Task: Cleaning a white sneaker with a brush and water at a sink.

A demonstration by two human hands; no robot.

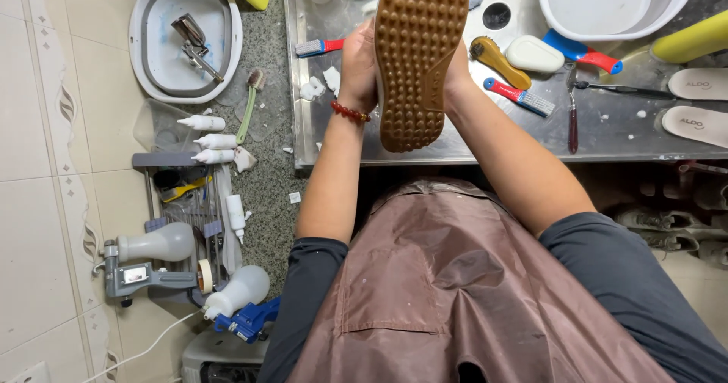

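Note:
I hold a shoe [418,53] sole-up over the steel table [485,144]; its tan rubber sole is covered in round studs. My left hand [356,61], with a red bead bracelet on the wrist, grips the shoe's left side. My right hand [457,68] is against its right side, mostly hidden behind the sole. The shoe's upper faces away and cannot be seen.
On the table lie a wooden brush [497,61], red-and-blue brushes [519,97], a white soap-like block [535,54], two insoles [694,102] and a white basin [607,7]. To the left, a floor basin [186,38], squeeze bottles [212,140] and a rack with spray tools [178,258].

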